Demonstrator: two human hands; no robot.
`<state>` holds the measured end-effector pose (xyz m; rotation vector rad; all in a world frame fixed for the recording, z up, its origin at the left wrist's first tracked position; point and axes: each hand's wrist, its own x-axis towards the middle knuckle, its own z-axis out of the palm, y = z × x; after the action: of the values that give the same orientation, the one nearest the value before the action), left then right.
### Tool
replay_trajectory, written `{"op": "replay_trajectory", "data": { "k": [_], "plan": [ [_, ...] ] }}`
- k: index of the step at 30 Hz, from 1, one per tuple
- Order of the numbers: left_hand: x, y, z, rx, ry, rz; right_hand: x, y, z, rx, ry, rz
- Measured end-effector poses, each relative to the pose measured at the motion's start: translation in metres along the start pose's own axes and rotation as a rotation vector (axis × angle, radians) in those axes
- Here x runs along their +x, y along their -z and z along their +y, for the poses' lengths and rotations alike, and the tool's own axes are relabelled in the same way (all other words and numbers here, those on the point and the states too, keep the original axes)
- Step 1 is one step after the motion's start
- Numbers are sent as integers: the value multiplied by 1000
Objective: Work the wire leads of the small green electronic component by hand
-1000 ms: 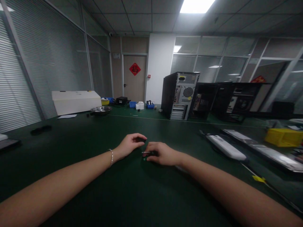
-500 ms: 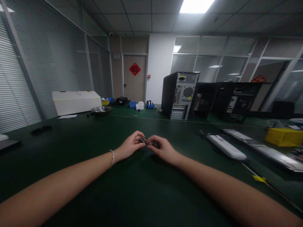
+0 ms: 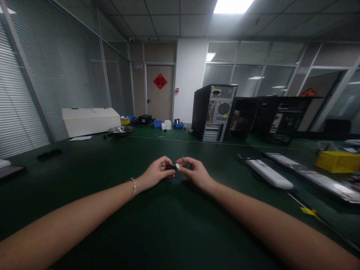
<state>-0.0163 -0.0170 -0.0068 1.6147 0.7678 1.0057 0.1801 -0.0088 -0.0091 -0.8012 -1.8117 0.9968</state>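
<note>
Between the fingertips of my left hand (image 3: 158,170) is a small black part (image 3: 170,167), partly covered by the thumb. A bracelet circles that wrist. My right hand (image 3: 196,171) pinches a small pale piece (image 3: 177,166) whose end meets or nearly meets the black part; I cannot tell whether they touch. A thin light-coloured stick-like end (image 3: 184,160) rises by the right fingers. Both hands are closed, just above the dark green table (image 3: 157,232). The exact kind of either small part is too small to tell.
A black computer tower (image 3: 202,112) stands at the back, with more cases to its right. A white power strip (image 3: 268,174), a long metallic panel (image 3: 317,178) and a yellow bin (image 3: 337,162) lie right. A metal bowl (image 3: 120,130) and white box (image 3: 91,122) are back left.
The pale piece now shows at my right fingertips, and the thin stick-like end has come into sight. In my left fingers the black part has turned. The arms hardly moved.
</note>
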Motion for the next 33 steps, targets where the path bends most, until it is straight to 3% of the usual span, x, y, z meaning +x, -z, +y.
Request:
{"op": "replay_trajectory", "data": {
  "k": [7,12,20,26,33],
  "plan": [
    [-1,-3,6,-107,-10,60,-2,-2,-12,-18,12,14],
    [-1,-2,8,-237,82,76,-3,-3,-8,-69,97,62],
    [0,-3,-5,-238,110,-55,-6,-6,-9,-149,157,54],
    [-1,-1,5,-221,121,-16,-8,-6,-12,-241,224,119],
    [-3,-4,10,-338,175,-88,-8,-6,-7,-251,238,112]
  ]
}}
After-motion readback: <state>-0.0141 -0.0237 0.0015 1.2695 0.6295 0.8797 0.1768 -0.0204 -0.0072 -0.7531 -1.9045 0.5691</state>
